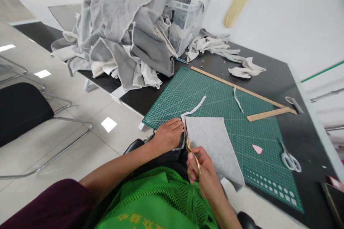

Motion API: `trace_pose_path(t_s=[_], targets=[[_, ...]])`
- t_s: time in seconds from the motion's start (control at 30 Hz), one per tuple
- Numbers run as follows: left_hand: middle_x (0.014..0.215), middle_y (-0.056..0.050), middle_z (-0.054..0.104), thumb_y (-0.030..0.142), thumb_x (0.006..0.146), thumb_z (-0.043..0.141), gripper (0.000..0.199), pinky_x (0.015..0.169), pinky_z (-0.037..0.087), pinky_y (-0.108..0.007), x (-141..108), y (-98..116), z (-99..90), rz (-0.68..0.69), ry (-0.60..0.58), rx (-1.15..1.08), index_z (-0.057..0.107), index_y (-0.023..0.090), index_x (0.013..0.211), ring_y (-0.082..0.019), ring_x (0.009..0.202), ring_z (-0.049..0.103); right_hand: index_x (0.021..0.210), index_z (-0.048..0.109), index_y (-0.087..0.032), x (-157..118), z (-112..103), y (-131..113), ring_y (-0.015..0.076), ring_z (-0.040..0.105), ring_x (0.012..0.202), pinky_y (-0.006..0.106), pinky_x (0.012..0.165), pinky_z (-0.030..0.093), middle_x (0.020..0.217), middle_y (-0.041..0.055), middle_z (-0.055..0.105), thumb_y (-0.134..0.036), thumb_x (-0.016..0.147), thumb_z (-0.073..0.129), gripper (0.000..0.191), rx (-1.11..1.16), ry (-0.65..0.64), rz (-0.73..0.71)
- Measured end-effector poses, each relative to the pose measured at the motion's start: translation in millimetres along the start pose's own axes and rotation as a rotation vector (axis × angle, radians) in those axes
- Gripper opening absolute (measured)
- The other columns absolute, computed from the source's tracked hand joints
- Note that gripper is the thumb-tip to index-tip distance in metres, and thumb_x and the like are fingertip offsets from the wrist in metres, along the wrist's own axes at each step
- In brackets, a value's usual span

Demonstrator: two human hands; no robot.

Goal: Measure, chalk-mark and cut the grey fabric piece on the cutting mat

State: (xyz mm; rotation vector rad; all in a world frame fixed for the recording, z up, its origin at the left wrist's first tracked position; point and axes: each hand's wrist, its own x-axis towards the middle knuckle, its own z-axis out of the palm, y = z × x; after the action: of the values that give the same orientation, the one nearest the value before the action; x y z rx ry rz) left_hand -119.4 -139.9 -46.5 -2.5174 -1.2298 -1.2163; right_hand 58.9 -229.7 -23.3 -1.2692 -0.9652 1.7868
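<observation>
A grey felt sheet (pixel 215 143) lies on the near corner of the green mat (pixel 215 93), its lower end hanging off the table edge toward the person. The left hand (pixel 168 136) rests flat on the mat at the sheet's left edge, fingers closed over the cloth there. The right hand (pixel 202 171) sits just below, gripping gold scissors (pixel 192 154) with fingers through the loops; the blades point up along that same left edge, right beside the left fingertips. A narrow white strip (pixel 195 109) curls away from the sheet's top corner.

Farther back on the mat lie two wooden rulers (pixel 242 87), a small strip (pixel 238 102) and a pink scrap (pixel 257 149). White scissors (pixel 289 157) lie at the mat's right edge. A big pile of grey and cream cloth (pixel 126 32) fills the table's far left, against a clear bin (pixel 185 25). More cream scraps (pixel 228 53) are scattered beyond the rulers.
</observation>
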Motion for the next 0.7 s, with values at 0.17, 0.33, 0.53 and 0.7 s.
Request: trace_pose_path(t_s=[0.17, 0.33, 0.53, 0.7], targets=[[0.108, -0.010, 0.076, 0.016, 0.100, 0.051, 0.021, 0.102, 0.060, -0.039, -1, 0, 0.5, -0.026, -0.005, -0.022, 0.071, 0.012, 0.105, -0.022, 0.107, 0.070, 0.101, 0.049, -0.025, 0, 1, 2, 0.0042, 0.034, 0.040, 0.015, 0.037, 0.036, 0.059, -0.0129, 0.041, -0.054, 0.095, 0.067, 0.034, 0.010, 0.017, -0.008], [0.114, -0.011, 0.073, 0.016, 0.098, 0.053, 0.022, 0.104, 0.059, -0.040, -5, -2, 2.7, -0.088, -0.017, -0.077, 0.068, 0.011, 0.114, -0.024, 0.112, 0.068, 0.100, 0.051, -0.025, -1, 4, 1, 0.0041, 0.034, 0.040, 0.015, 0.037, 0.035, 0.060, -0.0124, 0.041, -0.053, 0.094, 0.068, 0.034, 0.027, 0.028, -0.014], [0.118, -0.008, 0.073, 0.010, 0.094, 0.053, 0.028, 0.107, 0.057, -0.039, -12, -6, 7.4, -0.023, -0.021, -0.116, 0.067, 0.014, 0.117, -0.022, 0.114, 0.068, 0.098, 0.050, -0.024, -2, 5, -1, 0.0036, 0.033, 0.040, 0.014, 0.037, 0.035, 0.060, -0.0128, 0.039, -0.054, 0.094, 0.068, 0.034, 0.046, 0.021, -0.011], [0.115, -0.008, 0.074, 0.010, 0.094, 0.052, 0.025, 0.106, 0.057, -0.038, -11, -6, 7.0, -0.028, -0.043, -0.115, 0.069, 0.014, 0.112, -0.021, 0.111, 0.069, 0.100, 0.050, -0.024, -3, 4, 0, 0.0036, 0.034, 0.040, 0.014, 0.037, 0.036, 0.059, -0.0131, 0.039, -0.053, 0.095, 0.067, 0.034, 0.019, 0.013, -0.021]])
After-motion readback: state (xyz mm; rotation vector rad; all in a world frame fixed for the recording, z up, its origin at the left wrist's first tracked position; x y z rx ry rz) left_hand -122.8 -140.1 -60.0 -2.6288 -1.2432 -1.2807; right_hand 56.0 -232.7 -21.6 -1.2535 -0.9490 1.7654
